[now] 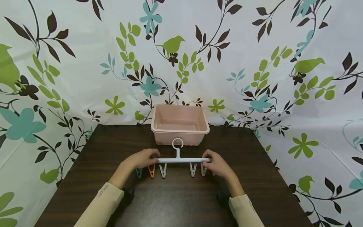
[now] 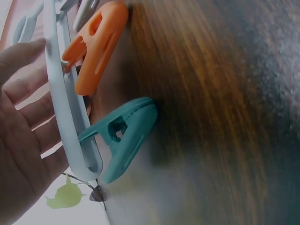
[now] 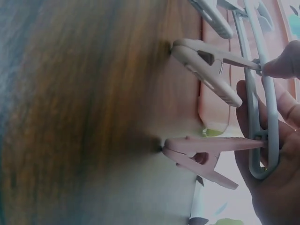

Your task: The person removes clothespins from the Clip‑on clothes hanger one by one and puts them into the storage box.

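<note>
Taking the middle of the bar as the clock's centre, the left hand (image 1: 145,157) sits at nine o'clock, its grip pinching one end of the pale hanger (image 1: 184,160), thumb on one side and fingers on the other, a hold that probably steadies that end. Below it, between eight and nine, hang the teal clip (image 2: 140,126), outermost, and the orange clip (image 2: 103,37); a pale clip (image 1: 163,176) comes nearer eight. All point down toward the dark surface (image 1: 170,201), seemingly because the bar is held hook-up (whether any tips rest on the wood is hard to tell). At twelve the hook (image 1: 178,152) stands apart from both hands, and beyond it, also at twelve, the pink bin (image 1: 164,138) sits near the far edge of the surface, presumably so both arms have room in front. Past centre, between four and five, hangs a second pale clip (image 1: 193,175), followed by a beige clip (image 3: 194,63) near four and, outermost, a pink clip (image 3: 183,146), mostly hidden by the hand from the head view but plain from the right wrist. The right hand (image 1: 216,162) ends the row at three o'clock, its grip likewise pinching the bar between thumb and fingers; with three clips either side, the mirrored holds likely help the bar lie nearly level.
</note>
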A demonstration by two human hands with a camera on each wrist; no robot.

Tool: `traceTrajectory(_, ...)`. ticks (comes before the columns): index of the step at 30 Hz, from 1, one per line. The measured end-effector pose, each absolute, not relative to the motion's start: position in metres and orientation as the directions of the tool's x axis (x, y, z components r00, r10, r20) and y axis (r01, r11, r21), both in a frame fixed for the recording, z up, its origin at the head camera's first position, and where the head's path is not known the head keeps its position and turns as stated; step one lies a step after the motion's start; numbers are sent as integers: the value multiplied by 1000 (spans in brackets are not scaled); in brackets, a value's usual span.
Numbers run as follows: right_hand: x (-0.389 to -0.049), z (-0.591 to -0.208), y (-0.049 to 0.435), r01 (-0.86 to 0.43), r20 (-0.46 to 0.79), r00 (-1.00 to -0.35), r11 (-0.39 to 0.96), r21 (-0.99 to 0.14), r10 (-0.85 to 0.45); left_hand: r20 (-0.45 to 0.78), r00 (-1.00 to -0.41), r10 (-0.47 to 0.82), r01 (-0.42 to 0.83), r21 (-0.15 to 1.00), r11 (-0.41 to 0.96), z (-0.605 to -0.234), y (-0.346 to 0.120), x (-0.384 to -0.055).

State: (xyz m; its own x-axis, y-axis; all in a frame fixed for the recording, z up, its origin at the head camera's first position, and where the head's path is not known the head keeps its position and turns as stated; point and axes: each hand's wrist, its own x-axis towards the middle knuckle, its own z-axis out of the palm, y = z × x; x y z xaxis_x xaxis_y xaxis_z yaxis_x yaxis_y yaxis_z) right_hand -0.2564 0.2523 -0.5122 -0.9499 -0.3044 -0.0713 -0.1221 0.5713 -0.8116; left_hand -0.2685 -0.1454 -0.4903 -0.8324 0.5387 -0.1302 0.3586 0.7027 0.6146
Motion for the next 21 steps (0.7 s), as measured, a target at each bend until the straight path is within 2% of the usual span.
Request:
traceTrajectory(10,-257,-499,245,-242,58,-953,631,-737,-297,-119,-839,530,343,641,687,-490,-141,-269)
traceTrajectory(21,-253,-484,239,-284,103,-950,672,-684,-296,-108,-831,546,334,688,645,-477,-133,-268)
